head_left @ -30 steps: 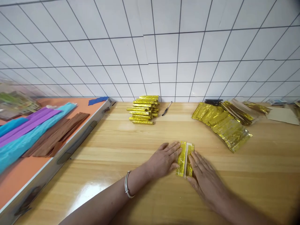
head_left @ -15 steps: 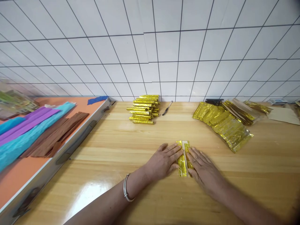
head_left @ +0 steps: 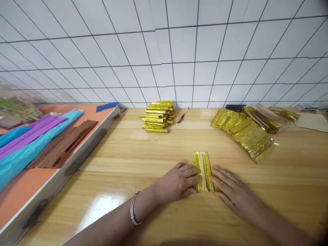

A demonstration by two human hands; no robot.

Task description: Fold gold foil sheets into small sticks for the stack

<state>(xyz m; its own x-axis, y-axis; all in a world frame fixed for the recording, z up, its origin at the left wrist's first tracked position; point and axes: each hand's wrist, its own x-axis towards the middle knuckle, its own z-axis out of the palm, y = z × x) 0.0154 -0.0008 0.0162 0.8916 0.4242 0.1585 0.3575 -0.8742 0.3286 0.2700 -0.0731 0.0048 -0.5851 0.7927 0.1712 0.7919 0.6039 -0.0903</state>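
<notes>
A folded gold foil paper (head_left: 203, 169) lies on the wooden table (head_left: 143, 164), its two side flaps turned in with a pale strip down the middle. My left hand (head_left: 176, 182) lies flat on the table, fingertips pressing the paper's left edge. My right hand (head_left: 234, 193) lies flat on the other side, fingertips against the paper's right edge. Both hands have their fingers stretched out and grip nothing. A metal bangle (head_left: 133, 213) sits on my left wrist.
A stack of folded gold strips (head_left: 156, 116) stands at the back by the tiled wall, a pen (head_left: 183, 115) beside it. Loose gold foil sheets (head_left: 249, 131) are heaped at back right. An orange surface (head_left: 25, 184) at left holds blue, purple and brown paper strips (head_left: 38, 143).
Both hands have slid back toward me along the gold paper, uncovering more of its far end. The flaps lie flatter and closer together than before.
</notes>
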